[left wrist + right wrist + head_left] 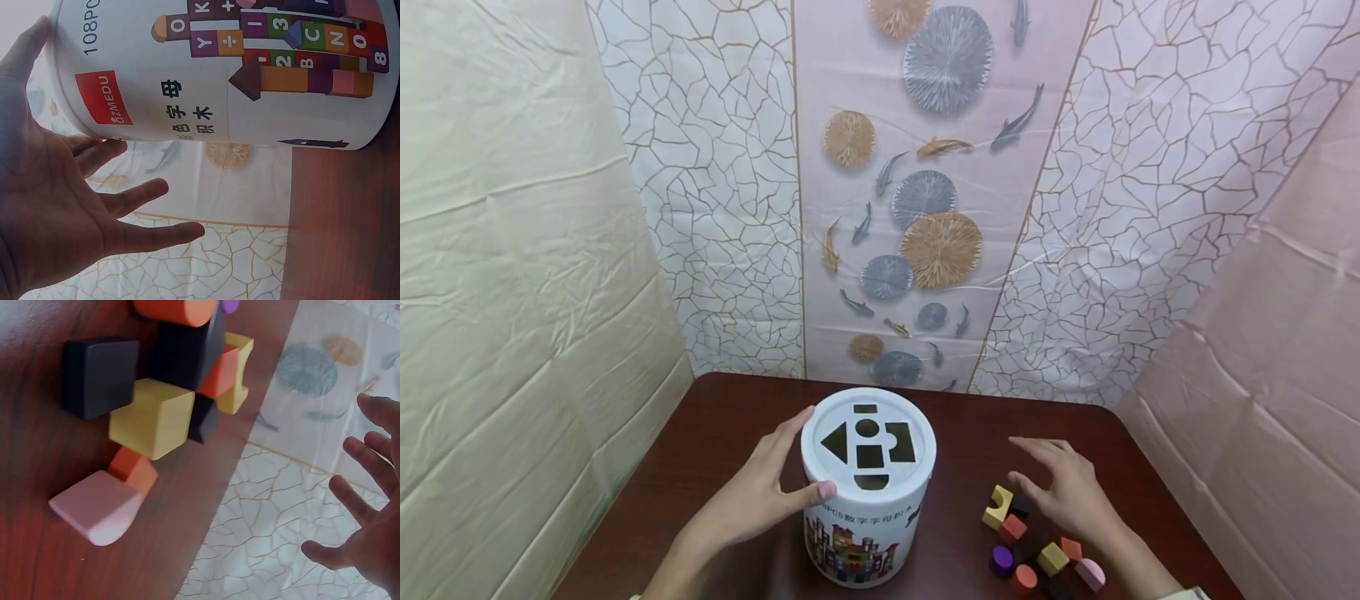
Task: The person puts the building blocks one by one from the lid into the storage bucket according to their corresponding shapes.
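Head view: A cream curtain (512,208) hangs at left; the left hand (758,493), fingers spread, touches a white bucket (867,493) on a dark-red table (966,454) before a fish-patterned cloth (917,192); colored blocks (1052,558) lie near the right hand (1069,487), fingers loosely extended.

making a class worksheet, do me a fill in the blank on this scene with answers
The left hand touches the white cylindrical bucket, whose leftmost lid hole in the head view is shaped like a ____.
The right hand holds ____.
In the head view, the pink half-round block lies to the ____ of the purple cylindrical block.
The bucket's rectangular label with white letters is ____.

Missing words: triangle; nothing; right; red
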{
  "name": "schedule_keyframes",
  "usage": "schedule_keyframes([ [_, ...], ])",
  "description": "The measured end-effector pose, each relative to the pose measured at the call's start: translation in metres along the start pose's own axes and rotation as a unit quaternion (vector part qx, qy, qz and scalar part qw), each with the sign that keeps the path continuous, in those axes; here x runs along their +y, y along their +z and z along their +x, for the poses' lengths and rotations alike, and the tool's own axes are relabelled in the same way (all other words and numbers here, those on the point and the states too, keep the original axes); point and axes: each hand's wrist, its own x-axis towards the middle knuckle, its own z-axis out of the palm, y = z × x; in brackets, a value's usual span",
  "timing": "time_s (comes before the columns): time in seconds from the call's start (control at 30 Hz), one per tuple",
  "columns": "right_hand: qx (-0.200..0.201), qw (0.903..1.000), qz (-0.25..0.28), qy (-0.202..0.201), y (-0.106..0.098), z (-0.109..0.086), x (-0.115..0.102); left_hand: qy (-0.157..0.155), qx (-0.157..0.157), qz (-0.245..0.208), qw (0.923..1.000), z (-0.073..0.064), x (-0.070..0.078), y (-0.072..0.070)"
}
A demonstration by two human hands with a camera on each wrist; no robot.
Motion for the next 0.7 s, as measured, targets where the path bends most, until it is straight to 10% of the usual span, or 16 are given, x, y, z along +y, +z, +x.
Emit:
schedule_keyframes([
  [0.7, -0.046, 0.9973, -0.009, 0.057, 0.022, -0.016, 0.017, -0.014, -0.007, -0.005, 0.9999, -0.002, 0.002, 0.000],
])
